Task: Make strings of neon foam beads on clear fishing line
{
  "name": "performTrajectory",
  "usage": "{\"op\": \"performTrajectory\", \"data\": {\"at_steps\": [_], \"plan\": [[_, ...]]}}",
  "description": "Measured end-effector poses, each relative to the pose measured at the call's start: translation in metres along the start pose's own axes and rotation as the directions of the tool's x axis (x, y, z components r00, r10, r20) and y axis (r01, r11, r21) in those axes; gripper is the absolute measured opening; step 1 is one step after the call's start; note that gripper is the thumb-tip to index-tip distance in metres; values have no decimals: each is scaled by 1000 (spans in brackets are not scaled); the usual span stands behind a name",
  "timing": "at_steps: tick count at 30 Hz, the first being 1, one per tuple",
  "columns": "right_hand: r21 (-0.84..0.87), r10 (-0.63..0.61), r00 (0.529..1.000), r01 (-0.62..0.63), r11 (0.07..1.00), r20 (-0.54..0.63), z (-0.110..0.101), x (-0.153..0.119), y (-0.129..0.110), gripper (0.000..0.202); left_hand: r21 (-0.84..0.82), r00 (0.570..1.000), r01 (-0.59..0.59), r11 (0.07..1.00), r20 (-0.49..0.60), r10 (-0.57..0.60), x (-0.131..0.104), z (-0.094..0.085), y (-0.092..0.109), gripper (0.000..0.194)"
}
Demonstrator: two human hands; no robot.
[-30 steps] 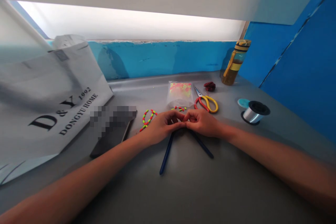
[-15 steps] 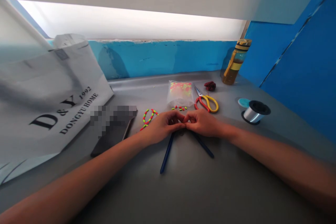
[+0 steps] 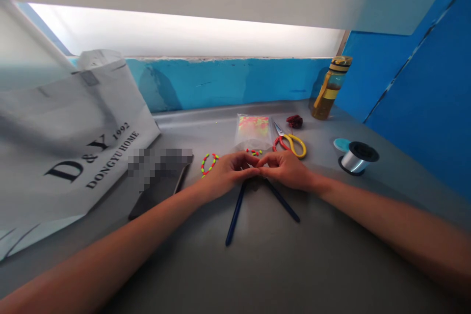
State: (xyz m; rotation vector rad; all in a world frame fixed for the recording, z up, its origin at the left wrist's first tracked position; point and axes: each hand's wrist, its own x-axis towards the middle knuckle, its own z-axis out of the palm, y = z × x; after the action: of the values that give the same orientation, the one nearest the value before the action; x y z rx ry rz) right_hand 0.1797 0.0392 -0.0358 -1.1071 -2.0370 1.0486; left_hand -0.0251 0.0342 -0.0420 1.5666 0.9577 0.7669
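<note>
My left hand (image 3: 231,171) and my right hand (image 3: 285,169) meet fingertip to fingertip above the grey table, both pinched closed. Whatever lies between the fingertips is too small to make out. Below them, blue plier-like handles (image 3: 235,216) spread toward me, their upper end hidden under the hands. A string of red and yellow-green beads (image 3: 208,167) curves beside my left hand. Several loose beads (image 3: 253,152) lie just beyond the fingers, in front of a clear bag of beads (image 3: 253,128). Scissors with red and yellow handles (image 3: 294,144) rest behind my right hand.
On the right are a spool of clear line (image 3: 357,158), a teal disc (image 3: 342,144) and a yellow-capped bottle (image 3: 329,89). Dark red thread (image 3: 294,121) lies beyond the scissors. At left, a large white bag (image 3: 73,147) stands behind a dark flat object (image 3: 160,186).
Both hands stay together with only slight finger and wrist shifts. My left hand now covers a bit more of the bead string's lower end.
</note>
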Motion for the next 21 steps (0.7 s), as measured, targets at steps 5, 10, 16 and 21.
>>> {"op": "performTrajectory", "data": {"at_steps": [5,10,16,21], "plan": [[-47,-41,990,35,998,-133,6,-3,5,21,-102,1000,-18,995,-23,16,-2,0,5,22],[-82,-95,961,76,994,-261,11,-6,1,18,-151,987,19,988,-157,-43,-5,4,12,29],[-81,-102,953,82,993,-285,12,-7,-2,22,-204,968,90,975,-213,-134,-7,7,18,27],[-151,-157,958,123,981,-240,11,-9,-1,22,-280,964,102,955,-208,-164,-6,9,20,25]]}}
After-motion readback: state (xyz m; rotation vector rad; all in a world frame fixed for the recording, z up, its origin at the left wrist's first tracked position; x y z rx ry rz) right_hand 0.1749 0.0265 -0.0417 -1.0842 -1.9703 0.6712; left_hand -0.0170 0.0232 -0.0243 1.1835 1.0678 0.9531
